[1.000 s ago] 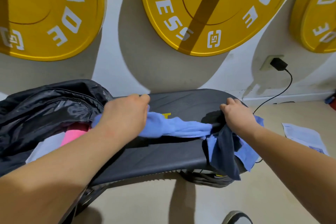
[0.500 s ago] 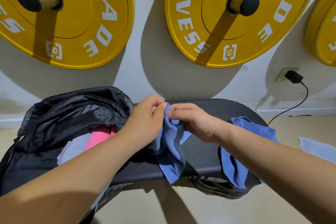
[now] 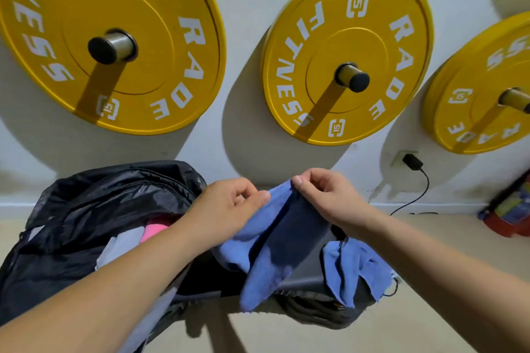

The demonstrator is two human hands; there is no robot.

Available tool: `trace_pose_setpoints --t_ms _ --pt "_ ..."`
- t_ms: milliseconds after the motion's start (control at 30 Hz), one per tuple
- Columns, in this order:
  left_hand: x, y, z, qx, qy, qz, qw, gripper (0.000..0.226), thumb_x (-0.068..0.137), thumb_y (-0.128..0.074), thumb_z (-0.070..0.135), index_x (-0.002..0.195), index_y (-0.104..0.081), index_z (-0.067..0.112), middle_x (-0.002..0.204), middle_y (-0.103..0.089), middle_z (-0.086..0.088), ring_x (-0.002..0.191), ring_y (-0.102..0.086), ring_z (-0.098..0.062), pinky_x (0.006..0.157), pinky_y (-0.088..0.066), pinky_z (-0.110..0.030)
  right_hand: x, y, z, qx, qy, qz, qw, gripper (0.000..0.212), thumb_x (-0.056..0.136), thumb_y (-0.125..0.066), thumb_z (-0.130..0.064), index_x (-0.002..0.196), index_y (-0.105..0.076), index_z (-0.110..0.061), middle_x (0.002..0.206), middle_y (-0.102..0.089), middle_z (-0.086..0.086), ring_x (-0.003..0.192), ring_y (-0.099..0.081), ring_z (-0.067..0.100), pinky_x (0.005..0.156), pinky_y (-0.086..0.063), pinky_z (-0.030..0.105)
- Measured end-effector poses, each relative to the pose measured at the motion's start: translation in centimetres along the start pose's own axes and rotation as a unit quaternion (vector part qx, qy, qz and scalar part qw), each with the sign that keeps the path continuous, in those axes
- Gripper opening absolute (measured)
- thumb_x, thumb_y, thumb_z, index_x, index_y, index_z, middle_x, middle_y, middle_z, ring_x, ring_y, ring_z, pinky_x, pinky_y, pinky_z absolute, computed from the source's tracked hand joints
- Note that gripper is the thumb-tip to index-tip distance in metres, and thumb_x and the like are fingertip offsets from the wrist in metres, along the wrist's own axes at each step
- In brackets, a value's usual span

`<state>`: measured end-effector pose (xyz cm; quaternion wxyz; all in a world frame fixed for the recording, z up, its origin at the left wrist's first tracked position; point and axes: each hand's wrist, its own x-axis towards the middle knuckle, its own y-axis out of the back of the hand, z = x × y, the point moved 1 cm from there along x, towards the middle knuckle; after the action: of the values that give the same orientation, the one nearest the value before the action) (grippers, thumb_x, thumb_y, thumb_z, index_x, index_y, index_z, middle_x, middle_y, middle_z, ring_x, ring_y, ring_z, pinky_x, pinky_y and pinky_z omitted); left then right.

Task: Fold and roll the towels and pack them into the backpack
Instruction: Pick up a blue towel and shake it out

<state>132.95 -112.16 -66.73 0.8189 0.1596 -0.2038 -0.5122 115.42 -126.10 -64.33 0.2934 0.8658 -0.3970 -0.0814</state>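
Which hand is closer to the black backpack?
Left. The left hand is right beside the backpack opening, pinching the blue towel. The right hand pinches the towel's other top corner, farther away, on the side opposite the backpack.

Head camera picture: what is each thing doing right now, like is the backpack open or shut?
Backpack: open, pink cloth inside.
Held blue towel: lifted, hanging from its top edge.
Left hand: pinches that towel's edge.
Right hand: pinches the same edge.
Other blue towel: crumpled, draped over the bench end.
Charger: plugged into the wall socket.
Yellow plates: hung on pegs.
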Motion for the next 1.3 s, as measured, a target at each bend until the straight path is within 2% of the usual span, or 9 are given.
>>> trace_pose_setpoints --t_ms 200,467,600,700,833,933,1033,1167,1300 --pt "-1.5 1.1 1.6 0.020 0.000 -0.072 0.997 0.028 0.078 -0.084 0.035 0.075 -0.066 0.013 0.051 -0.041 0.003 0.051 -0.032 -0.012 0.052 -0.027 -0.026 -1.6 3.5 -1.3 -0.064 -0.052 0.177 0.981 0.032 0.100 -0.056 -0.036 0.087 -0.061 -0.007 0.069 -0.056 0.002 0.064 -0.050 0.014 0.059 -0.039 0.030" --pt "-2.9 2.6 1.2 0.126 0.057 -0.132 0.982 0.014 0.079 -0.079 0.025 0.072 -0.071 0.017 0.050 -0.054 0.011 0.047 -0.045 -0.004 0.049 -0.035 -0.020 -1.1 8.0 2.2 -0.025 -0.164 0.317 0.934 0.025 0.103 -0.049 -0.031 0.089 -0.055 -0.011 0.077 -0.058 0.005 0.079 -0.056 0.027 0.068 -0.041 0.035" --pt "-3.5 2.1 -0.7 0.032 0.078 -0.043 0.995 0.018 0.088 -0.072 0.024 0.076 -0.070 0.012 0.061 -0.059 0.002 0.057 -0.050 -0.010 0.057 -0.040 -0.026 -1.4 5.2 2.1 0.005 -0.146 0.220 0.965 0.028 0.097 -0.059 -0.033 0.086 -0.063 -0.007 0.070 -0.061 0.006 0.069 -0.057 0.022 0.061 -0.045 0.030" --pt "-3.2 0.5 -0.7 0.067 0.041 -0.035 0.996 0.017 0.090 -0.070 0.026 0.078 -0.068 0.013 0.069 -0.064 -0.007 0.058 -0.048 -0.006 0.055 -0.038 -0.017 -2.3 1.9 1.4 -0.031 -0.056 0.108 0.992 0.014 0.091 -0.070 -0.031 0.086 -0.069 -0.018 0.077 -0.071 -0.002 0.074 -0.064 0.012 0.069 -0.051 0.027" --pt "-2.8 -1.2 -0.6 0.094 -0.015 -0.047 0.994 0.006 0.087 -0.071 0.025 0.081 -0.068 0.026 0.077 -0.070 0.007 0.073 -0.063 -0.007 0.070 -0.050 -0.027 -3.5 -1.2 0.1 -0.090 0.031 -0.007 0.995 0.027 0.088 -0.077 -0.030 0.113 -0.067 -0.030 0.065 -0.057 -0.009 0.061 -0.051 0.005 0.061 -0.041 0.013" --pt "-2.7 -2.0 -0.3 0.081 -0.062 -0.037 0.994 0.012 0.084 -0.074 0.018 0.083 -0.069 0.029 0.079 -0.069 0.010 0.077 -0.063 -0.009 0.065 -0.046 -0.020 -3.8 -2.6 -0.2 -0.068 0.058 -0.074 0.993 0.031 0.092 -0.073 -0.028 0.123 -0.068 -0.032 0.071 -0.064 -0.027 0.072 -0.061 -0.004 0.070 -0.042 0.009" --pt "-2.2 -2.1 -0.3 0.064 -0.062 -0.007 0.996 0.014 0.081 -0.075 0.015 0.081 -0.068 0.028 0.072 -0.066 0.009 0.062 -0.055 -0.004 0.057 -0.040 -0.014 -3.5 -3.1 0.3 -0.026 0.054 -0.103 0.993 0.012 0.095 -0.070 -0.024 0.104 -0.077 -0.025 0.090 -0.076 -0.016 0.085 -0.067 -0.003 0.079 -0.049 0.015" --pt "-1.9 -2.4 -1.4 0.025 -0.016 -0.011 0.999 0.021 0.078 -0.077 0.022 0.086 -0.060 0.030 0.071 -0.063 0.012 0.055 -0.048 -0.004 0.056 -0.044 -0.020 -3.4 -3.4 1.3 -0.006 0.037 -0.118 0.992 0.007 0.092 -0.074 -0.026 0.088 -0.074 -0.021 0.081 -0.073 -0.003 0.071 -0.058 0.008 0.068 -0.045 0.017" --pt "-1.5 -2.8 -3.1 0.041 0.019 -0.092 0.995 0.023 0.077 -0.082 0.028 0.085 -0.061 0.030 0.072 -0.063 0.010 0.058 -0.050 -0.004 0.059 -0.046 -0.023 -2.5 -3.6 2.3 -0.025 0.045 -0.040 0.998 0.012 0.093 -0.070 -0.020 0.081 -0.069 -0.020 0.075 -0.070 0.001 0.073 -0.061 0.020 0.069 -0.049 0.030"
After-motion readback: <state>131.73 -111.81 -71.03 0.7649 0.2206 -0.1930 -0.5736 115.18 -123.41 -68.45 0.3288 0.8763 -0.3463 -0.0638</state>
